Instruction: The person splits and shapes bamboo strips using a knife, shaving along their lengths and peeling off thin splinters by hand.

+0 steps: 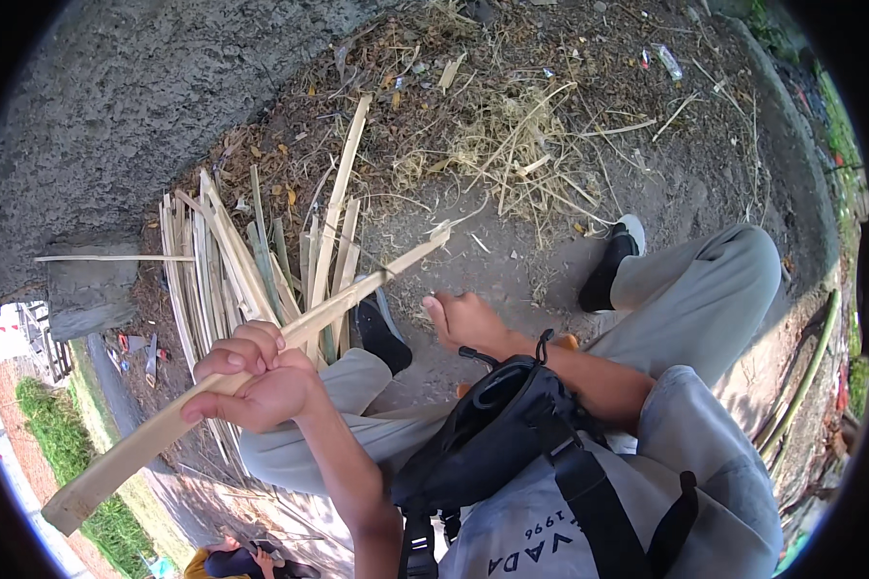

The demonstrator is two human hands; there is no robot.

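My left hand [261,381] is wrapped round a long, pale split bamboo strip [357,289]. The strip slants from its broad end at the lower left up to a ragged, narrower tip near the middle of the view. Just below that tip is my right hand [468,320], closed with the thumb on top and apart from the strip. Whatever its fingers hold, if anything, is hidden. Beyond my left hand leans a bundle of split bamboo strips [198,261], several of them behind the held one.
Curly bamboo shavings [521,135] litter the dirt ahead. A rough concrete wall [145,106] rises at the left. A black bag [483,415] hangs at my front, between my bent legs. At the lower left edge another person [251,560] is partly visible. A long green pole [806,367] lies at right.
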